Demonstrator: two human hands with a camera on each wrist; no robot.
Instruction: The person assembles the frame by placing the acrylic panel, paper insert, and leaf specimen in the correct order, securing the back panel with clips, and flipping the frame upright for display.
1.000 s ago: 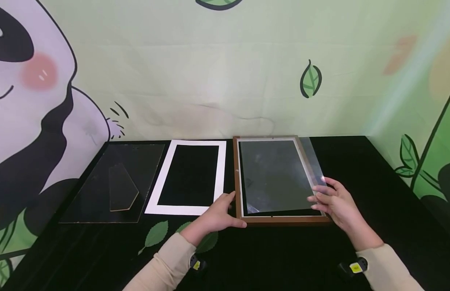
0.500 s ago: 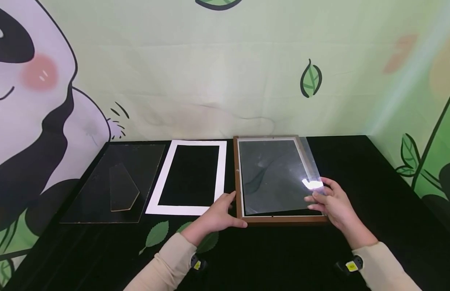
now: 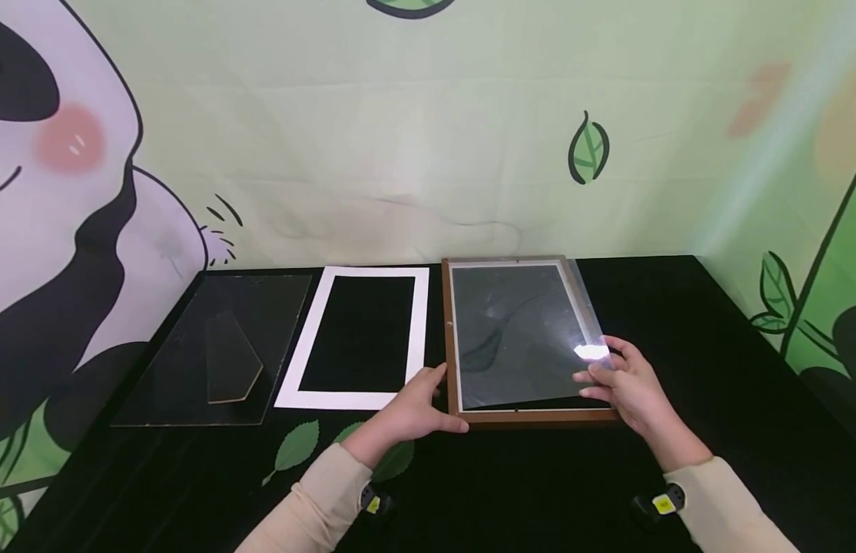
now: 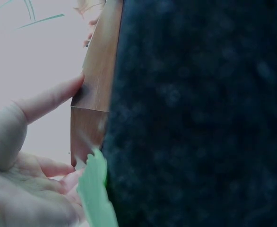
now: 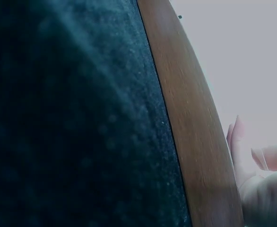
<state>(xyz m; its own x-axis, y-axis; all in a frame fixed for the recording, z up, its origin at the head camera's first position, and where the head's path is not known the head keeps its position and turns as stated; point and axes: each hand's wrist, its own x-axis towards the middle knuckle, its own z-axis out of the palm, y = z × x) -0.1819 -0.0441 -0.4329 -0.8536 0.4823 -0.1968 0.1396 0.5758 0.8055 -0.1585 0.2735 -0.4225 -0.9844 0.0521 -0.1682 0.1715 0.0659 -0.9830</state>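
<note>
A brown wooden picture frame (image 3: 539,417) with a pale inner lip lies at the table's back, right of centre. My left hand (image 3: 417,407) holds its near left corner; in the left wrist view the thumb presses one side of the brown corner (image 4: 93,90), with the fingers by the other. Over the frame's opening lies a clear sheet (image 3: 504,338), slightly askew. It overhangs the frame's right side, and a strip at the near end is uncovered. My right hand (image 3: 632,388) pinches the sheet's right edge near the front. In the right wrist view its fingers sit beyond the frame's side (image 5: 190,118).
Left of the frame lies a white mat (image 3: 352,399) with a rectangular cut-out. Farther left is a black backing board (image 3: 165,376) with an easel stand (image 3: 230,361). A printed fabric wall (image 3: 428,130) rises behind the black-covered table (image 3: 511,491).
The clear sheet has moved left over the frame, and its overhang on the right has narrowed. My right hand has moved slightly left with it. My left hand keeps its place at the corner.
</note>
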